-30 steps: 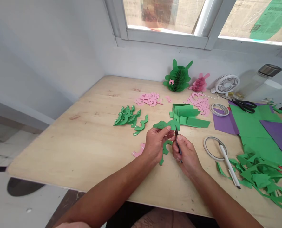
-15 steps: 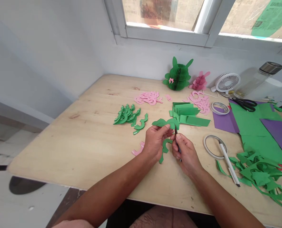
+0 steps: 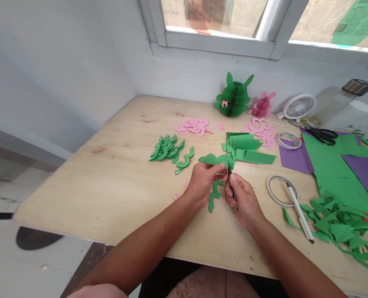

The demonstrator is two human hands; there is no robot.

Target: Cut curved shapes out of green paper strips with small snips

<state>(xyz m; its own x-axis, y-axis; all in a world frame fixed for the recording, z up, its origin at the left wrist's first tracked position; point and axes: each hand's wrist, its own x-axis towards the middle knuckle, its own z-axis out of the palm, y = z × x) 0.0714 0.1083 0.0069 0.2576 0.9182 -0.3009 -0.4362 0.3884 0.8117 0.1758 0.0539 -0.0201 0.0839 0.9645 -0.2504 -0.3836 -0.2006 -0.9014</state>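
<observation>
My left hand [image 3: 204, 180] pinches a wavy-edged green paper piece [image 3: 213, 159] between thumb and fingers, just above the table. My right hand [image 3: 243, 194] is closed around a slim, dark, pointed tool [image 3: 230, 176]; its tip touches the right end of the green paper. The tool's exact kind is hard to make out, as my fingers cover most of it. Below my hands lies a curved green paper cutout [image 3: 215, 194]. A pink paper cutout [image 3: 176, 196] shows partly from behind my left wrist. Left of my hands are more green cutouts [image 3: 165, 148] in a heap.
Folded green paper strips [image 3: 248, 149] lie beyond my right hand, with pink cutouts [image 3: 196, 126] behind. At the right are tape rolls [image 3: 288, 140], a white pen [image 3: 300, 213], black scissors [image 3: 325, 134] and green scraps [image 3: 342, 227]. Paper figures [image 3: 235, 99] and a fan [image 3: 300, 106] stand at the wall.
The camera view has shifted slightly. My left forearm covers more of the pink cutout, and my left thumb sits slightly farther right along the green paper. Both grips stay the same.
</observation>
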